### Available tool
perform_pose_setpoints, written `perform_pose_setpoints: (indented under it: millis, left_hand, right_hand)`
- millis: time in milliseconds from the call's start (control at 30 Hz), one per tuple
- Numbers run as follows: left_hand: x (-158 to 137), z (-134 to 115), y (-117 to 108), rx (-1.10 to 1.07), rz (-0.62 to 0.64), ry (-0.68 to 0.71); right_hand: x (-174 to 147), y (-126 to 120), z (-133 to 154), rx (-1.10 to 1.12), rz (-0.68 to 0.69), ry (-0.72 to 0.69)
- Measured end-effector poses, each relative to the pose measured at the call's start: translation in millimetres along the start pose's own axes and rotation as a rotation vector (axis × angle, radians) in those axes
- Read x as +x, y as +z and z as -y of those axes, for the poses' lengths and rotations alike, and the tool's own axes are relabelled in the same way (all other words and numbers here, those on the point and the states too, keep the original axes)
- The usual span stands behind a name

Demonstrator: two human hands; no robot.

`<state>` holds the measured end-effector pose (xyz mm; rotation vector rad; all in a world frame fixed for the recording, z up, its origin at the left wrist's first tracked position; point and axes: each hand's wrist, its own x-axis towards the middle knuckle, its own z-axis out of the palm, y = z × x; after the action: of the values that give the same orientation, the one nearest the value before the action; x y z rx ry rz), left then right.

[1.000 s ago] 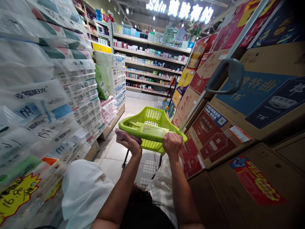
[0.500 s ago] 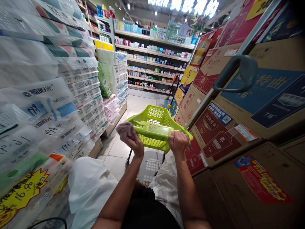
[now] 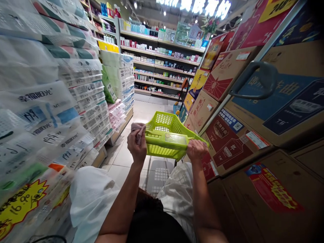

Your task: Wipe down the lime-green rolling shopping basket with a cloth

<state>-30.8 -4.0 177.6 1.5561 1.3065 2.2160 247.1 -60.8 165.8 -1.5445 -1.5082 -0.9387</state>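
A lime-green shopping cart (image 3: 162,150) with a perforated basket stands right in front of me. My right hand (image 3: 196,149) is wrapped around the right end of its green handle (image 3: 167,138). At the left end, my left hand (image 3: 137,148) is closed on a crumpled greyish-pink cloth (image 3: 138,129). Cloth and fingers are up against the handle's end; whether they touch it I cannot tell. A pale label panel (image 3: 174,138) lies on the handle between my hands. Nothing can be made out inside the basket.
Stacked plastic-wrapped tissue packs (image 3: 86,101) line the left side. Cardboard cartons (image 3: 227,141) rise on the right, with a grey hook-shaped handle (image 3: 265,81) sticking out before them. Ahead, shelves (image 3: 164,62) of small boxes stand beyond the tiled floor (image 3: 146,106).
The cart handle and my right hand have shifted slightly right in view. My left hand has turned more upright, bringing the cloth in closer against the handle's left end.
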Motion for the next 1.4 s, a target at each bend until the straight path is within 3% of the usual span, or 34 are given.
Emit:
perform_pose_setpoints:
  millis: [67, 133, 233, 300, 433, 500, 600, 767, 867, 1000, 1067, 1167, 1267, 1333, 1400]
  left_hand:
    - [3, 4, 0, -0.096, 0.001, -0.156]
    - [0, 9, 2, -0.25, 0.087, -0.311]
    - [-20, 10, 10, -0.44, 0.137, -0.415]
    - [-46, 8, 19, -0.437, 0.036, -0.358]
    - [-95, 8, 35, -0.248, -0.084, -0.13]
    - [-100, 12, 36, -0.198, -0.058, -0.028]
    - [-82, 13, 28, -0.188, 0.033, 0.068]
    - [-46, 10, 14, -0.27, 0.312, 0.166]
    - [-46, 19, 18, -0.331, 0.4, 0.091]
    - [-63, 37, 32, -0.322, 0.377, -0.226]
    - [-72, 37, 36, -0.324, 0.335, -0.3]
    - [-80, 25, 35, -0.328, 0.291, -0.181]
    - [-81, 15, 32, -0.3, 0.349, -0.002]
    - [-84, 16, 32, -0.273, 0.362, -0.023]
    - [-90, 22, 33, -0.274, 0.36, -0.154]
  right_hand:
    - [-1, -2, -14, 0.012, 0.033, 0.008]
    - [-2, -6, -23, 0.027, 0.053, 0.025]
    - [-1, -15, -14, 0.062, -0.009, 0.114]
    - [2, -21, 10, 0.09, -0.069, 0.167]
    - [7, -27, 79, 0.243, 0.023, -0.01]
    - [9, -25, 107, 0.288, 0.126, -0.086]
    - [10, -20, 124, 0.307, 0.147, -0.037]
    - [5, -21, 110, 0.365, 0.108, 0.021]
    - [1, -29, 97, 0.394, 0.117, 0.029]
    - [-3, -38, 85, 0.438, 0.095, 0.037]
    - [-5, -41, 81, 0.447, 0.085, 0.047]
    - [-9, -42, 78, 0.453, 0.073, 0.075]
    - [-13, -43, 77, 0.457, 0.035, 0.114]
    - [-15, -42, 75, 0.459, 0.012, 0.132]
    - [-17, -42, 73, 0.466, 0.008, 0.14]
